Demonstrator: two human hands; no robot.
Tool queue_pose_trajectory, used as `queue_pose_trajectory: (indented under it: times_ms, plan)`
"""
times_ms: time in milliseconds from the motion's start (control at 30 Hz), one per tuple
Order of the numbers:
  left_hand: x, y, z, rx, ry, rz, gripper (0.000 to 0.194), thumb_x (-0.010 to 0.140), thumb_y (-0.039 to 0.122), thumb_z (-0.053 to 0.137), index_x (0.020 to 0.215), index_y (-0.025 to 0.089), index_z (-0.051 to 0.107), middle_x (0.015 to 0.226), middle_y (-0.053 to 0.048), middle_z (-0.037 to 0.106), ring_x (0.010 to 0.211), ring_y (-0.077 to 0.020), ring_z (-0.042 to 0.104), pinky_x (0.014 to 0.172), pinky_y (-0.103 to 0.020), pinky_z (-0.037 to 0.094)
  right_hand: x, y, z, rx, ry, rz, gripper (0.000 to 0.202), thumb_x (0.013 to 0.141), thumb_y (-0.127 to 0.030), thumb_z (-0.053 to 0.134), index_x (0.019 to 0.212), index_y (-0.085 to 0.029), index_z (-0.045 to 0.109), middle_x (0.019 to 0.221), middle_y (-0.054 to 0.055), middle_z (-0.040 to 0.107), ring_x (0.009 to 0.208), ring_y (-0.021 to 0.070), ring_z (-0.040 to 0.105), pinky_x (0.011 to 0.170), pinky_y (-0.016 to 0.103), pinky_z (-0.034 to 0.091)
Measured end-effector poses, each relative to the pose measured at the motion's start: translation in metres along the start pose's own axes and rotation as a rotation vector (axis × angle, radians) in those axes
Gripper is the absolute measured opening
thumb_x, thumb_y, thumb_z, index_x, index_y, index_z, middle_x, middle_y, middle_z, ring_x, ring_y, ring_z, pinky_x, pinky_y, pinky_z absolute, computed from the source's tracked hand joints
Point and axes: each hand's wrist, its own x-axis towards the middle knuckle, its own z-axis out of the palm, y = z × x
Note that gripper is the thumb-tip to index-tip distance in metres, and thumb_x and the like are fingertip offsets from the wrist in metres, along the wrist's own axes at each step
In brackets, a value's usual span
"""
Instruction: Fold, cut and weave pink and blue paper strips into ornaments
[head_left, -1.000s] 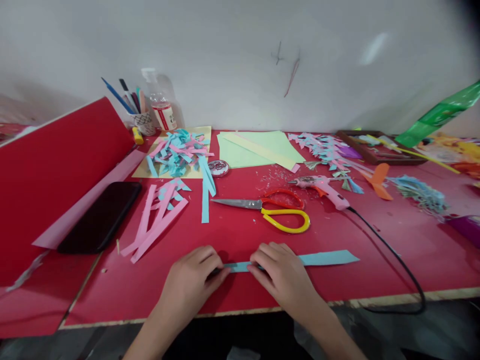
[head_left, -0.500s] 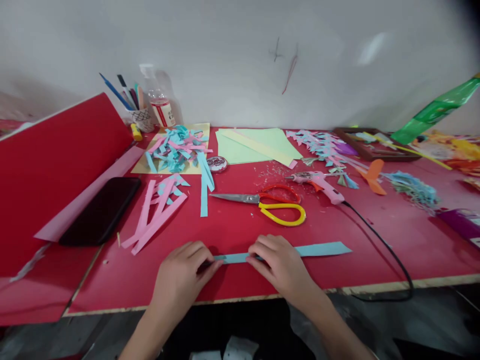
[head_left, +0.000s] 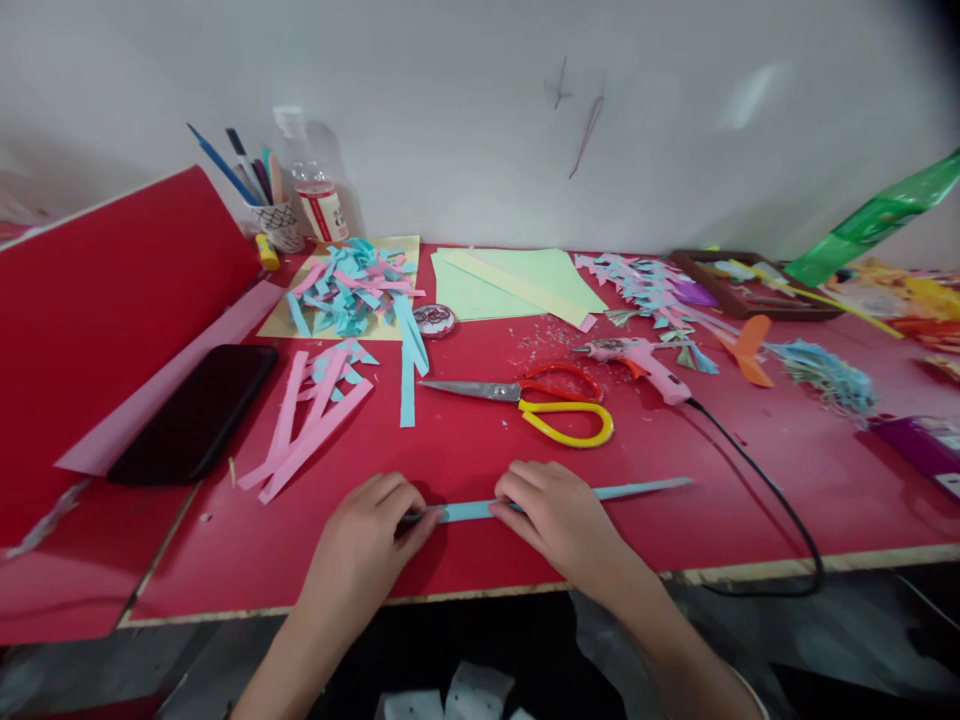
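A long light blue paper strip [head_left: 466, 511] lies across the front of the red table. My left hand [head_left: 373, 527] pinches it near its left end, with the fingers curled and partly hiding that end. My right hand [head_left: 553, 517] is closed on the strip further right, and the strip's narrow free end sticks out beyond it. Behind my hands, scissors [head_left: 506, 393] with red and yellow handles lie with the tips pointing left. Pink paper strips [head_left: 319, 438] rest to the left of the scissors.
A black phone [head_left: 196, 412] lies at left beside a red board [head_left: 112, 320]. Cut paper pieces [head_left: 356, 290] and green sheets [head_left: 517, 283] are at the back. A pink glue gun [head_left: 637, 362] trails a black cord on the right, near a brown tray [head_left: 795, 308].
The strip's right part now looks narrower, seen more edge-on or folded. My hands keep their hold on it with only a slight shift, and the camera view has moved a little.
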Motion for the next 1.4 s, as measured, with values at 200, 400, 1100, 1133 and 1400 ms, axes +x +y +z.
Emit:
queue_pose_trajectory:
  times_ms: [200,400,1100,1133,1400]
  plan:
    - [-0.005,-0.005,-0.002,0.010,-0.007,-0.058,0.022,0.080,0.032,0.048,0.064,0.017,0.055,0.064,0.000,0.055,0.060,-0.0121,0.050,0.055,-0.023,0.037,0.001,-0.001,-0.001,-0.007,-0.021,0.004,0.013,0.080,-0.024,0.051,0.069,-0.017,0.052,0.069,0.000,0.054,0.062,0.0127,0.047,0.056,0.025,0.027]
    - [-0.012,-0.012,-0.008,-0.065,-0.012,-0.089,0.017,0.080,0.030,0.048,0.073,0.018,0.057,0.065,0.000,0.057,0.058,-0.0104,0.051,0.053,-0.020,0.039,0.001,-0.001,0.001,-0.013,-0.018,0.005,0.013,0.081,-0.024,0.050,0.070,-0.017,0.052,0.070,0.001,0.055,0.063,0.0130,0.047,0.056,0.025,0.026]
    - [-0.024,-0.012,-0.010,-0.003,0.119,0.091,0.015,0.079,0.030,0.052,0.071,0.019,0.059,0.076,-0.002,0.059,0.070,-0.0124,0.056,0.064,-0.023,0.045,-0.009,-0.002,0.004,0.061,0.116,-0.169,0.017,0.085,-0.017,0.042,0.085,-0.018,0.059,0.078,0.004,0.056,0.072,0.0142,0.047,0.068,0.027,0.034]
    - [-0.024,-0.012,-0.010,0.022,0.124,0.106,0.016,0.078,0.030,0.052,0.069,0.019,0.059,0.076,-0.001,0.060,0.069,-0.0125,0.056,0.064,-0.024,0.044,-0.009,-0.001,0.004,0.079,0.124,-0.179,0.018,0.085,-0.017,0.041,0.088,-0.019,0.059,0.080,0.004,0.057,0.074,0.0142,0.048,0.069,0.026,0.035]
    - [-0.020,-0.008,-0.010,0.110,0.104,0.054,0.026,0.074,0.043,0.055,0.087,0.021,0.059,0.079,-0.001,0.062,0.072,-0.0148,0.058,0.062,-0.023,0.044,-0.005,0.002,0.009,0.230,0.088,-0.119,0.018,0.086,-0.025,0.043,0.089,-0.019,0.060,0.085,0.005,0.058,0.078,0.0141,0.050,0.069,0.026,0.038]
